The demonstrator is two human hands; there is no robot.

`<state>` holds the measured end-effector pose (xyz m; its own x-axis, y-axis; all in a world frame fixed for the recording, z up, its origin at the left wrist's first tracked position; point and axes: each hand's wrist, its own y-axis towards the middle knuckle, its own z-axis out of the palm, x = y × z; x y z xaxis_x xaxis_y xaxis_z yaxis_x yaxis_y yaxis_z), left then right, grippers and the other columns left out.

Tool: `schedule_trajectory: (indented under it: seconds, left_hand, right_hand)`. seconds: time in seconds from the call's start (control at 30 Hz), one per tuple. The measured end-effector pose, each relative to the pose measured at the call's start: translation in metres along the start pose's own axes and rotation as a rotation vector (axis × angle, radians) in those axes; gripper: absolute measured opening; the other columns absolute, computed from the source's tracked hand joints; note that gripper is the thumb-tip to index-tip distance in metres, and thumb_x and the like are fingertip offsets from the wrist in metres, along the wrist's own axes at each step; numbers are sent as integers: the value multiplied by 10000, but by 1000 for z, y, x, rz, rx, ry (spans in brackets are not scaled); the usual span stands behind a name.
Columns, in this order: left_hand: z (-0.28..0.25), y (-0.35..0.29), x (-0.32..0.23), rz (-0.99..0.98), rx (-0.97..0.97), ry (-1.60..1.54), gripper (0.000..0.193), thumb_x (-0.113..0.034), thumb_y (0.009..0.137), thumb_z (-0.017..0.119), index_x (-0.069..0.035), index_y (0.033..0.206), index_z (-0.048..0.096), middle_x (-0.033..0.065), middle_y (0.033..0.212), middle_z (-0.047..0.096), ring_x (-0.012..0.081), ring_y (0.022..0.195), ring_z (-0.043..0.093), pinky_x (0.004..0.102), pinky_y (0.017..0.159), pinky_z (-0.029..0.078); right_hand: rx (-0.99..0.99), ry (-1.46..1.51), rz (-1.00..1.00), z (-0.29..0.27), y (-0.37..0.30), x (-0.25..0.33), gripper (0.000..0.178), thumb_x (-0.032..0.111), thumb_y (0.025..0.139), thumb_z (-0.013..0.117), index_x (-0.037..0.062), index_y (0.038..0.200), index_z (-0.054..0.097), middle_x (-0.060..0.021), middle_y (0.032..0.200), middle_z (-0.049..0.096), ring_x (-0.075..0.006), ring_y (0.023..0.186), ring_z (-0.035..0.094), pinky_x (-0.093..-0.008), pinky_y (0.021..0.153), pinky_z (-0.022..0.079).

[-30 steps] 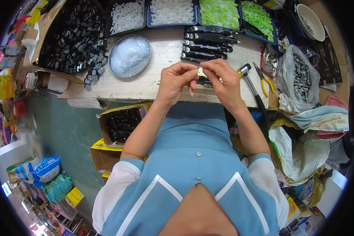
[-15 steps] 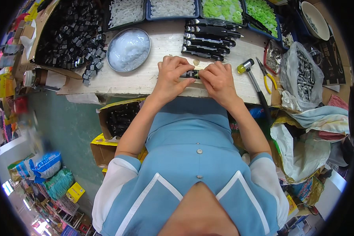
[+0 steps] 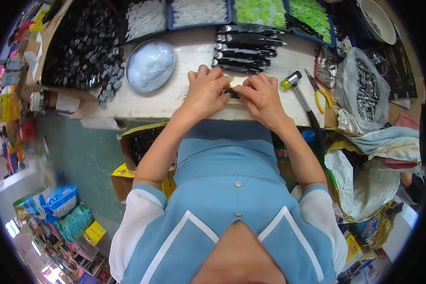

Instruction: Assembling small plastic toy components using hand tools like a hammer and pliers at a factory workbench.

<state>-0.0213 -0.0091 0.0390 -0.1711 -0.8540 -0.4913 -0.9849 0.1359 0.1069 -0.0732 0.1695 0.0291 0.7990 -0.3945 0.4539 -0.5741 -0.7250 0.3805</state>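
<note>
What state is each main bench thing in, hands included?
Left hand: fingers bent, grip unclear
Right hand: likewise
Dark part: at fingertips, partly hidden
Black assemblies: laid side by side
Hammer: lying untouched
Pliers: lying, handles apart
Round dish: holding pale mass
Trays: filled with white or green pieces
Plastic bag: holding metal parts
Cardboard box: filled with black parts

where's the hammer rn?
Head view, right of centre: the hammer lies on the white worktop, between the right hand and the yellow-handled pliers.
</note>
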Motion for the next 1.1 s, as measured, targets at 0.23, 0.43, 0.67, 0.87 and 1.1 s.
schedule_trajectory:
  seconds: [0.23, 0.43, 0.67, 0.87, 1.1]
  left_hand:
    - [-32, 74, -44, 297, 104, 133, 152, -182, 651, 690, -82, 748, 629, 64, 807, 553, 275, 800, 480, 382, 689, 378]
    - [14, 230, -84, 333, -22, 242, 105, -102, 698, 584, -33, 757, 635, 149, 828, 614, 348, 790, 594, 438, 646, 481]
    - [52, 303, -69, 241, -103, 383, 160, -29, 668, 548, -17, 795, 644, 190, 854, 612, 385, 822, 610, 467, 676, 499]
    - [48, 310, -65, 264, -22, 324, 146, -6, 669, 548, -15, 777, 646, 206, 838, 622, 371, 808, 617, 444, 662, 507]
    - [49, 318, -61, 134, -15, 220, 137, -2, 667, 557, -26, 757, 657, 200, 825, 636, 362, 841, 617, 419, 679, 512]
  right_hand:
    - [-401, -127, 388, -73, -31, -93, 124, 52, 761, 587, 24, 880, 610, -103, 773, 551, -261, 666, 552, -334, 595, 445]
    - [-142, -537, 707, -100, -54, -148, 171, 138, 785, 564, 34, 915, 602, -180, 881, 557, -350, 768, 580, -438, 663, 466]
    - [-16, -594, 755, -93, -35, -157, 139, 28, 718, 530, -16, 842, 574, -226, 853, 563, -367, 703, 613, -435, 607, 504]
    - [-4, -584, 732, -96, -34, -159, 111, -9, 694, 498, -11, 761, 587, -217, 823, 581, -370, 699, 613, -446, 607, 501]
    - [-183, -426, 646, -101, -44, -162, 132, -14, 711, 482, 31, 766, 593, -168, 806, 570, -368, 723, 580, -462, 620, 460]
